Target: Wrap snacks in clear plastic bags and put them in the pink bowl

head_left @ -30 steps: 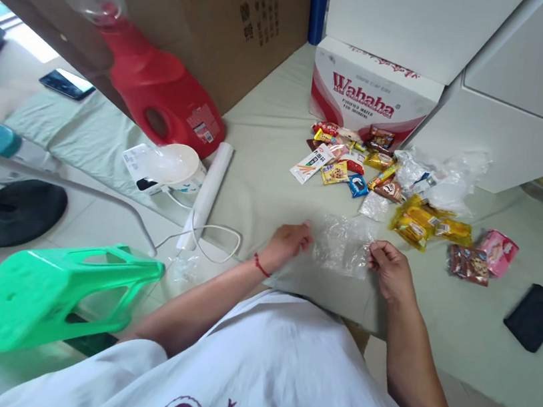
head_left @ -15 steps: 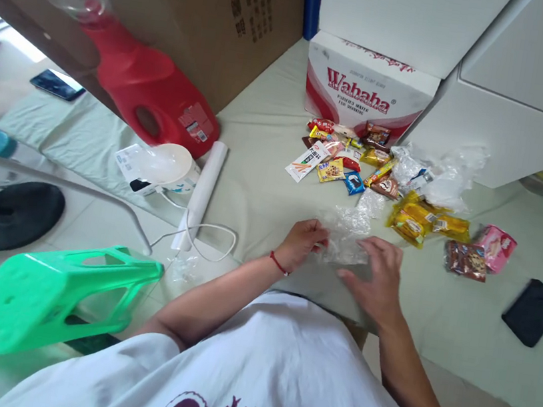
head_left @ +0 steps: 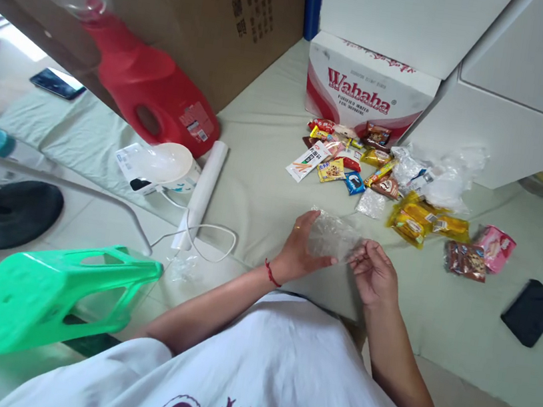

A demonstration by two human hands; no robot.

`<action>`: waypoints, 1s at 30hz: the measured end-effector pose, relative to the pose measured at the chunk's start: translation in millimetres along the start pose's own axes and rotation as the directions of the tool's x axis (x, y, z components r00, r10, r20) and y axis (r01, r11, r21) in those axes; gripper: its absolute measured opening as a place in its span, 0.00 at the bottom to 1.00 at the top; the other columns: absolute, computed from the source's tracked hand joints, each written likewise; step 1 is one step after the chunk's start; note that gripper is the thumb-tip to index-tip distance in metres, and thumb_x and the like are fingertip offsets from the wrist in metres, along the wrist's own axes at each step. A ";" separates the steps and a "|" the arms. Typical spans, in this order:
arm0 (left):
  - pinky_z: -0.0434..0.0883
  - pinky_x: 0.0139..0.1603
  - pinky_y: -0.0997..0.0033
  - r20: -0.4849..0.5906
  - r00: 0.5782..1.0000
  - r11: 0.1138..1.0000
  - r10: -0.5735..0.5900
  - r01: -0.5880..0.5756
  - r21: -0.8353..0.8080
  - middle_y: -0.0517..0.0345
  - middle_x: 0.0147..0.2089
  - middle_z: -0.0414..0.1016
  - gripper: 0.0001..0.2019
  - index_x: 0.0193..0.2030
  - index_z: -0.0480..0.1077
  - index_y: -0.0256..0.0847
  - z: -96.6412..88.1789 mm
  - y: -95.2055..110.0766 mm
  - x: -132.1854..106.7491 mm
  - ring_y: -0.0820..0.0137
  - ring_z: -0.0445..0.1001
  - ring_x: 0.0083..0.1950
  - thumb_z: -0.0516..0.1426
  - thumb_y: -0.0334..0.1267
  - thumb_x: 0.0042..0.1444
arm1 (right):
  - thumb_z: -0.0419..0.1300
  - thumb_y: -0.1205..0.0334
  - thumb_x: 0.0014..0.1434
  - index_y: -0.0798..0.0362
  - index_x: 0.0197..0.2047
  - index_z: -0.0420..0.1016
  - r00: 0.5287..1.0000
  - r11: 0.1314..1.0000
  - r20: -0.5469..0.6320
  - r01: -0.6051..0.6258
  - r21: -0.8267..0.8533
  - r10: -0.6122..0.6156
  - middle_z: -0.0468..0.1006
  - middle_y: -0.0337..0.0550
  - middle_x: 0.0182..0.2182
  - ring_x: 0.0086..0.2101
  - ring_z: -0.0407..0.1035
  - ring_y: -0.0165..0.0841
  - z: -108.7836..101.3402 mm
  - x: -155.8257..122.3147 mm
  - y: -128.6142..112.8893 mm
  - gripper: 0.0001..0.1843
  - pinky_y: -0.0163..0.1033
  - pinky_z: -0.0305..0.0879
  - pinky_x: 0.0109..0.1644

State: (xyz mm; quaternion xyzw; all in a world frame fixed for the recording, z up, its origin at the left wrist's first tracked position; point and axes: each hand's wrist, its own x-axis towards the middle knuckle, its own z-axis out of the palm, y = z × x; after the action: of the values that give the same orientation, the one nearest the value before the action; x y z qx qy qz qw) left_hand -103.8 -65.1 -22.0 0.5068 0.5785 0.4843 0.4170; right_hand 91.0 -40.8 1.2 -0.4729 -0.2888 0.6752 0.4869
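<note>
A small clear plastic bag (head_left: 332,236) is stretched out between my two hands, low over the cloth. My right hand (head_left: 375,272) pinches its right end with the fingertips. At the other end, my left hand (head_left: 295,251) lies against the bag with thumb and fingers spread wide. A red cord bracelet circles the left wrist. Just beyond the bag is another crumpled clear packet (head_left: 371,204). Farther up lies a pile of wrapped snacks, among them a white stick-snack packet (head_left: 306,160), a yellow cookie packet (head_left: 331,170) and a blue packet (head_left: 354,183).
Yellow-wrapped snacks (head_left: 410,220), a brown cookie packet (head_left: 465,260) and a pink packet (head_left: 496,248) lie to the right, near crumpled plastic bags (head_left: 451,178). A Wahaba-style carton (head_left: 368,89) stands behind. A red jug (head_left: 161,90), white roll (head_left: 200,197) and green stool (head_left: 51,294) are left.
My right hand has gone from spread fingers to a pinch on the bag's right end. My left hand has opened from a pinch. The bag is now flatter and spread out.
</note>
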 end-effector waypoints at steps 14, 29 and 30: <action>0.77 0.44 0.59 0.297 0.885 0.676 -0.359 0.466 -0.570 0.47 0.44 0.81 0.30 0.45 0.75 0.41 -27.9 9.2 25.6 0.59 0.80 0.45 0.52 0.68 0.59 | 0.70 0.52 0.54 0.45 0.30 0.69 0.999 0.970 0.033 0.024 0.242 -0.033 0.57 0.36 0.24 0.28 0.58 0.34 -5.6 -15.9 -9.2 0.14 0.42 0.66 0.37; 0.65 0.21 0.77 0.241 0.735 0.341 -0.634 0.545 -0.766 0.65 0.20 0.69 0.10 0.28 0.69 0.38 -22.6 4.3 66.1 0.75 0.72 0.22 0.64 0.37 0.56 | 0.76 0.54 0.51 0.47 0.37 0.77 0.918 0.922 -0.188 0.372 0.110 -0.348 0.77 0.35 0.43 0.41 0.71 0.29 -34.1 -13.0 -0.8 0.15 0.39 0.71 0.49; 0.65 0.20 0.78 0.222 0.730 0.338 -0.646 0.535 -0.774 0.65 0.19 0.68 0.10 0.28 0.68 0.38 -20.6 3.1 64.1 0.75 0.71 0.21 0.63 0.37 0.57 | 0.75 0.54 0.52 0.48 0.38 0.76 0.928 0.926 -0.197 0.348 0.149 -0.317 0.78 0.36 0.43 0.41 0.72 0.29 -35.9 -11.2 -1.7 0.15 0.40 0.72 0.49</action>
State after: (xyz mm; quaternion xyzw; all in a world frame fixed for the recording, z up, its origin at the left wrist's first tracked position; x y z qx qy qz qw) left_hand -132.1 -4.5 -14.6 -0.0125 0.4647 0.5343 0.7059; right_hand 125.6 -53.2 -7.3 -0.4261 -0.2601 0.5634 0.6583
